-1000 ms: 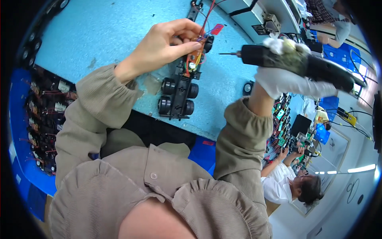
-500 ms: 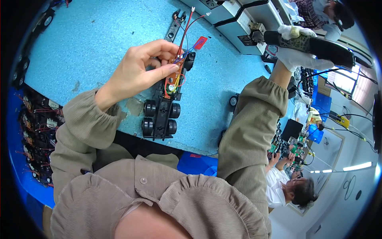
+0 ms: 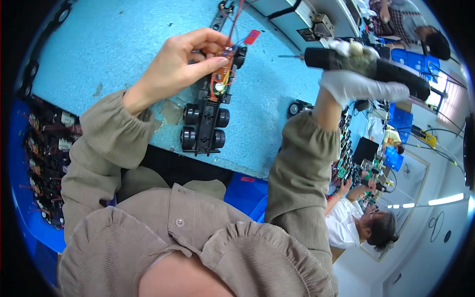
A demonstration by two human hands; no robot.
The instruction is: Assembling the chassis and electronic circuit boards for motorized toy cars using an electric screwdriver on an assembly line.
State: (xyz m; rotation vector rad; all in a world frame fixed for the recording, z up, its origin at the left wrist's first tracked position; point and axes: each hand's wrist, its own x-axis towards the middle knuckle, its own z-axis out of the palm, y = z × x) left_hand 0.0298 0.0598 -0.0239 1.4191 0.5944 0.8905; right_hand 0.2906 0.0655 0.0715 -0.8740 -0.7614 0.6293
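A black toy truck chassis point(image 3: 207, 129) with paired wheels lies on the blue tabletop. My bare left hand point(image 3: 180, 62) is closed on a brown circuit board point(image 3: 222, 74) over the chassis, thumb on its face and fingers behind. Red, yellow and blue wires run from the board, and a red pair stretches up past the fingertips. To the right, raised above the table, my white-gloved right hand point(image 3: 358, 86) grips a black electric screwdriver point(image 3: 320, 58). Its thin bit points left, apart from the chassis.
A red tab point(image 3: 252, 36) lies beyond the board. Another wheeled chassis point(image 3: 298, 107) rests near my right forearm. At left, a blue bin point(image 3: 24, 183) holds several wired chassis. Grey boxes point(image 3: 297, 27) stand at the back; other people sit along the bench at right.
My right hand has moved left and slightly down with the screwdriver, whose bit now shows. The chassis and table edge sit higher in the picture. My left hand keeps its grip.
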